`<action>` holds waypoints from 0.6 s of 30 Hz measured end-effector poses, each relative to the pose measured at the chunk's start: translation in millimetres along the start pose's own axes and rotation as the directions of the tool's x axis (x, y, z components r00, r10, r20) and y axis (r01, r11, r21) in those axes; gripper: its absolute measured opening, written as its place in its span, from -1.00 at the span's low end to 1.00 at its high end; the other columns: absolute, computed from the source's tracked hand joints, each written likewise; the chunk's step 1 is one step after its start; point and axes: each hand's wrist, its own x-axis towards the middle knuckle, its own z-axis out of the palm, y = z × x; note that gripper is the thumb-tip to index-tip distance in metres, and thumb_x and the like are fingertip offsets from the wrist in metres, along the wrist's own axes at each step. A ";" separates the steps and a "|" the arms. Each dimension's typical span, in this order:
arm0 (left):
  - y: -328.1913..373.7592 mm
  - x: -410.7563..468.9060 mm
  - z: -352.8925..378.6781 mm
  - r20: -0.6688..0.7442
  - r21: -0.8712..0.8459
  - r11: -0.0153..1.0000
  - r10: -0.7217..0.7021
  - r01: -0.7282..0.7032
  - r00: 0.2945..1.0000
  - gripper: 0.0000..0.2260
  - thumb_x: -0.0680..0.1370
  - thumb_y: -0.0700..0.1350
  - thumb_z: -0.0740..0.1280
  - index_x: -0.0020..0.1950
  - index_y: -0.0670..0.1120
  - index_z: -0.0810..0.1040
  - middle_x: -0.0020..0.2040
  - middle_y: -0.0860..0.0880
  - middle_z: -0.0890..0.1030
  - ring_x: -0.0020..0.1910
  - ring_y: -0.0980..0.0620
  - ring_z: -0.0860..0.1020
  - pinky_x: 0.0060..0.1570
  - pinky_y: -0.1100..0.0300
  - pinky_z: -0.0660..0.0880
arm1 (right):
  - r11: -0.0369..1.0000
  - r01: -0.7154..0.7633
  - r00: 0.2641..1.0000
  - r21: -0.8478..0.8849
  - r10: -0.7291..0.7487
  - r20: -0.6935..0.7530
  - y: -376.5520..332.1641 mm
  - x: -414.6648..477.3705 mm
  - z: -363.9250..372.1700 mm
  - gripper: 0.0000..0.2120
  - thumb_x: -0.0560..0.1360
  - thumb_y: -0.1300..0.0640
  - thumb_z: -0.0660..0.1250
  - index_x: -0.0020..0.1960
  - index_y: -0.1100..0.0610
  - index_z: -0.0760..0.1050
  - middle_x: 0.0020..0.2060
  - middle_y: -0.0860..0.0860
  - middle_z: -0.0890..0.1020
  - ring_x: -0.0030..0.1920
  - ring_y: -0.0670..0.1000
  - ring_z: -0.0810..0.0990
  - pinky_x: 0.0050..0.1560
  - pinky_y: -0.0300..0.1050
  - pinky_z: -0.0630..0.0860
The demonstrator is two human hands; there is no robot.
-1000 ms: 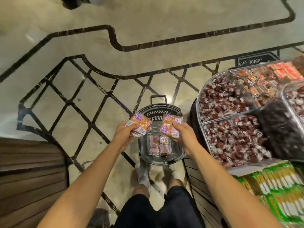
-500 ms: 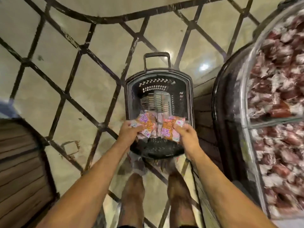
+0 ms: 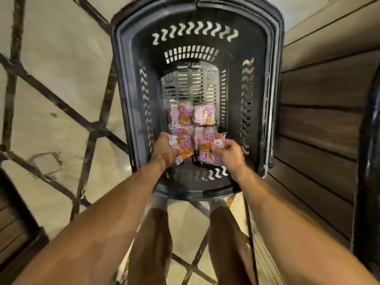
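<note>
A black plastic shopping basket (image 3: 269, 83) stands on the floor in front of my feet. Both hands reach down inside it near its close end. My left hand (image 3: 164, 151) grips an orange and purple snack packet (image 3: 185, 144). My right hand (image 3: 230, 154) grips a second snack packet (image 3: 207, 151) of the same kind. Several more of these packets (image 3: 193, 115) lie flat on the basket's bottom just beyond my hands, in two columns.
The floor (image 3: 61, 68) is pale stone with dark inlaid lines. A dark wooden panelled display base (image 3: 320, 130) rises right beside the basket on the right. Another wooden edge (image 3: 12, 233) sits at the lower left. My bare legs (image 3: 152, 243) stand below the basket.
I have bent down, so the basket fills the view and the sweet bins have left it. Both hands have lowered their packets from above the rim to the basket's bottom.
</note>
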 end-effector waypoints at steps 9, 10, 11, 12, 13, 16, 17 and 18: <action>-20.7 35.1 31.1 -0.223 -0.159 0.987 -0.046 0.010 0.974 -0.54 0.32 -0.16 0.64 0.15 -0.08 0.56 0.00 -0.06 0.69 -0.02 -0.07 0.68 0.00 0.07 0.65 | 0.999 0.044 0.999 -0.020 -0.044 -0.004 17.9 42.1 18.3 -0.75 0.52 0.14 0.55 0.12 0.15 0.57 0.08 0.19 0.71 0.11 0.26 0.71 0.19 0.28 0.63; -18.7 34.2 32.3 -0.233 -0.169 0.986 -0.047 0.008 0.971 -0.55 0.36 -0.15 0.63 0.19 -0.08 0.57 0.00 -0.03 0.68 -0.03 -0.03 0.67 -0.02 0.17 0.63 | 0.998 0.055 0.998 -0.030 -0.055 -0.011 18.4 45.0 19.1 -0.73 0.52 0.12 0.56 0.13 0.14 0.57 0.08 0.19 0.71 0.10 0.25 0.72 0.19 0.28 0.63; -18.7 34.1 34.1 -0.255 -0.179 0.984 -0.033 -0.013 0.966 -0.57 0.40 -0.15 0.62 0.20 -0.07 0.57 -0.01 0.02 0.66 -0.05 0.04 0.64 -0.08 0.32 0.58 | 0.997 0.062 0.998 -0.039 -0.063 -0.017 18.3 46.9 19.7 -0.72 0.52 0.10 0.56 0.15 0.15 0.57 0.07 0.16 0.72 0.08 0.21 0.73 0.19 0.25 0.64; -18.2 32.7 36.1 -0.283 -0.179 0.983 -0.019 -0.033 0.959 -0.59 0.42 -0.17 0.60 0.21 -0.06 0.57 -0.01 0.06 0.63 -0.07 0.09 0.61 -0.16 0.49 0.48 | 0.996 0.069 0.997 -0.048 -0.070 -0.020 16.8 47.7 20.2 -0.72 0.53 0.09 0.55 0.16 0.15 0.58 0.05 0.13 0.73 0.06 0.17 0.73 0.19 0.22 0.64; -17.7 31.2 38.5 -0.326 -0.171 0.983 0.005 -0.064 0.945 -0.57 0.43 -0.18 0.60 0.26 -0.08 0.58 0.01 0.05 0.61 -0.06 0.08 0.59 -0.19 0.55 0.40 | 0.996 0.076 0.997 -0.053 -0.078 -0.025 16.7 49.5 20.4 -0.73 0.53 0.08 0.54 0.16 0.16 0.59 0.03 0.10 0.73 0.05 0.14 0.74 0.19 0.21 0.65; -21.0 31.0 49.1 -0.440 -0.106 0.986 0.072 -0.131 0.895 -0.49 0.39 -0.20 0.61 0.31 -0.15 0.59 0.14 -0.10 0.64 0.10 -0.09 0.62 0.03 0.25 0.49 | 0.990 0.081 0.995 -0.113 -0.088 -0.057 18.0 52.1 19.8 -0.69 0.55 0.02 0.52 0.15 0.21 0.59 0.02 0.11 0.73 0.05 0.14 0.73 0.17 0.20 0.65; -21.9 30.8 52.1 -0.468 -0.103 0.986 0.071 -0.134 0.881 -0.47 0.38 -0.23 0.60 0.32 -0.17 0.57 0.16 -0.12 0.66 0.12 -0.12 0.62 0.08 0.16 0.52 | 0.987 0.084 0.993 -0.137 -0.095 -0.072 19.1 53.0 19.7 -0.66 0.55 -0.02 0.52 0.14 0.21 0.59 0.00 0.10 0.72 0.04 0.13 0.72 0.16 0.18 0.65; -20.0 28.6 53.4 -0.491 -0.108 0.984 0.073 -0.144 0.868 -0.44 0.37 -0.24 0.60 0.35 -0.18 0.54 0.18 -0.12 0.67 0.15 -0.13 0.63 0.12 0.08 0.55 | 0.982 0.088 0.991 -0.164 -0.104 -0.089 19.6 53.4 19.3 -0.64 0.54 -0.06 0.52 0.13 0.21 0.59 -0.01 0.08 0.72 0.02 0.11 0.72 0.13 0.16 0.66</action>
